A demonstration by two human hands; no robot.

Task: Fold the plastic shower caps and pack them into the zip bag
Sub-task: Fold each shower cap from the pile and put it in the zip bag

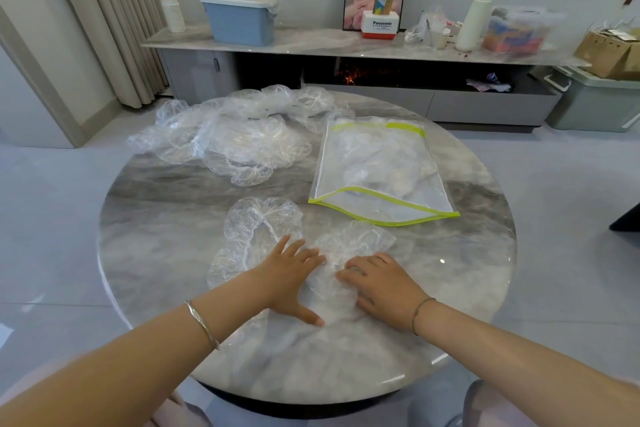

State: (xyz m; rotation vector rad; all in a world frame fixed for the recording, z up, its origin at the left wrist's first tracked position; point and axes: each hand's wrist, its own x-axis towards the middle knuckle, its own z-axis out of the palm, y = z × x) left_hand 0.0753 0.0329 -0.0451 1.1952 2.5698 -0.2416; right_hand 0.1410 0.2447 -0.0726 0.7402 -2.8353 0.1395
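A clear plastic shower cap [349, 246] lies crumpled on the round marble table [450, 263] near the front. My left hand [294, 277] and my right hand [384, 288] both press flat on it, fingers straight. Another clear cap [256, 225] lies spread just left of it, partly under my left wrist. A loose pile of several more caps [239, 135] sits at the far left of the table. The zip bag [377, 166], clear with yellow-green edges, lies flat at the right with folded caps inside.
Behind the table runs a low cabinet [311, 42] with a blue bin [239, 17], a red and white box [379, 24], a white roll [472, 24] and clutter. A green tub [595, 100] stands on the floor at far right.
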